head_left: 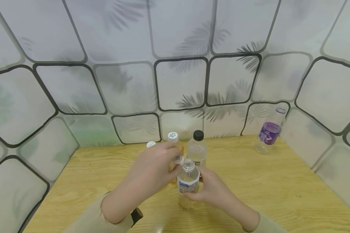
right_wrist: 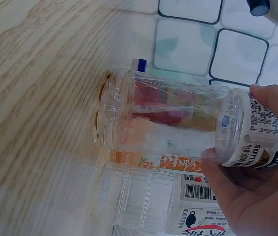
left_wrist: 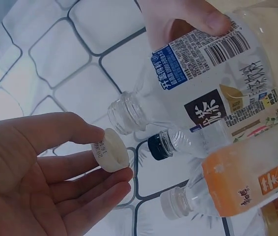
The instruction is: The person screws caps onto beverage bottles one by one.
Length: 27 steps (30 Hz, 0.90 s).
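Note:
A clear plastic bottle [head_left: 188,186] with a white and blue label stands uncapped on the table. My right hand [head_left: 214,189] grips it around the label, as the right wrist view also shows. Just above and left of its mouth, my left hand [head_left: 152,163] pinches a white bottle cap [left_wrist: 110,151] between thumb and fingers. In the left wrist view the cap is apart from the open bottle neck [left_wrist: 126,113]. Close behind stand a black-capped clear bottle [head_left: 197,150] and a white-capped bottle of orange colour [head_left: 173,137], partly hidden by my left hand.
Another white cap [head_left: 151,144] shows behind my left hand. At the back right of the wooden table [head_left: 250,191] stands an uncapped clear bottle with a purple label [head_left: 269,132]. Patterned walls [head_left: 180,84] enclose the table at the back and sides.

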Each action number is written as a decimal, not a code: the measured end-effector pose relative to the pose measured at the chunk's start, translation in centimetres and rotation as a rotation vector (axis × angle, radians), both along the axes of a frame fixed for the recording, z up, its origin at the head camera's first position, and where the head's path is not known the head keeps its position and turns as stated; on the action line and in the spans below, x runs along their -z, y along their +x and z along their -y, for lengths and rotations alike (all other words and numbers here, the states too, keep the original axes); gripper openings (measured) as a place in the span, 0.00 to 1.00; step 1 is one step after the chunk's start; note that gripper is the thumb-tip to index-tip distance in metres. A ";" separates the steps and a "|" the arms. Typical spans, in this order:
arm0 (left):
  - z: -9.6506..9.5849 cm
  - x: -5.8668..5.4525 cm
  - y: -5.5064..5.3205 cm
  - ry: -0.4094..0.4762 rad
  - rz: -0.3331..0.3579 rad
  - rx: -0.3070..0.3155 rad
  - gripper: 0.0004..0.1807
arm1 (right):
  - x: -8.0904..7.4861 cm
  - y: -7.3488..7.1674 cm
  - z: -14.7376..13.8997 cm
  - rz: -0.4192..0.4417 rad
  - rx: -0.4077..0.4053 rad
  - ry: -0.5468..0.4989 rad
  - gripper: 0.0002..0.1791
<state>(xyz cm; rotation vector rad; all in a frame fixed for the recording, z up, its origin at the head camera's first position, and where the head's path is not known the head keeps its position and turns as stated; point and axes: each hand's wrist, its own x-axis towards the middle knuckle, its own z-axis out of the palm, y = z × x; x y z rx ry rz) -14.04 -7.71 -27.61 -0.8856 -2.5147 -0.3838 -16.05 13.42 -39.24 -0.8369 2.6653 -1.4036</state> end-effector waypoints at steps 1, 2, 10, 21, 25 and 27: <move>-0.2 0.0 0.0 0.004 -0.003 0.008 0.11 | 0.0 0.0 0.0 0.002 -0.001 -0.002 0.39; -0.3 -0.1 -0.1 0.006 -0.007 0.015 0.12 | 0.0 0.0 -0.1 0.003 -0.001 -0.003 0.39; -1.4 0.3 -0.5 0.044 -0.017 0.066 0.13 | -0.1 0.1 -0.1 0.005 -0.001 0.003 0.37; -1.9 0.8 -0.4 0.042 -0.024 0.078 0.12 | 0.0 0.1 -0.1 -0.005 -0.003 0.000 0.39; -1.9 1.1 -0.4 0.048 -0.038 0.079 0.13 | 0.1 0.1 -0.1 -0.017 0.000 -0.002 0.38; -1.8 1.1 -0.5 0.052 -0.038 0.079 0.13 | 0.1 0.1 -0.1 -0.019 -0.001 -0.003 0.38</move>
